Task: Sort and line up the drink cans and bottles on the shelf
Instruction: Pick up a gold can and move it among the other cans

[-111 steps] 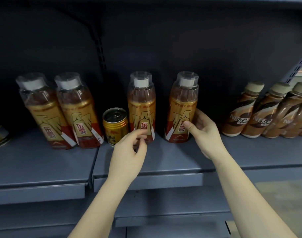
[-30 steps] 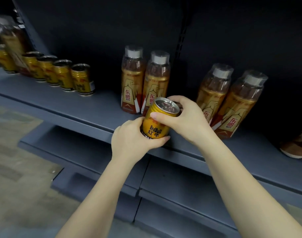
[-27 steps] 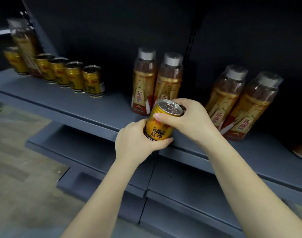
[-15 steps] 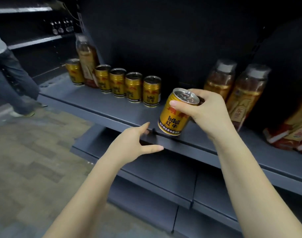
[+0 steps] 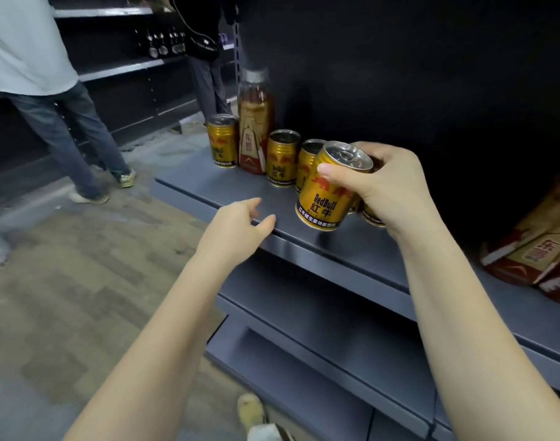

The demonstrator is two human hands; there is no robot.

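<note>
My right hand (image 5: 388, 189) grips a gold Red Bull can (image 5: 326, 192) by its top, tilted, just above the grey shelf (image 5: 208, 183). Behind it a row of gold cans stands on the shelf: one can (image 5: 221, 141) at the far left, another (image 5: 281, 158) further right, a third (image 5: 307, 160) partly hidden by the held can. An orange-labelled drink bottle (image 5: 255, 122) stands upright between the first two cans. My left hand (image 5: 237, 230) hovers at the shelf's front edge with relaxed fingers, holding nothing. More orange-labelled bottles (image 5: 533, 249) lean at the far right.
A lower grey shelf (image 5: 304, 354) juts out below. Two people stand in the aisle at the upper left, one in a pale shirt and jeans (image 5: 49, 90). A dark shelving unit with small bottles (image 5: 164, 46) lines the back. My shoe (image 5: 253, 412) shows on the floor.
My left hand has let go of the can and dropped to the shelf edge. My right hand has carried the can left to the row of gold cans; the view swung left.
</note>
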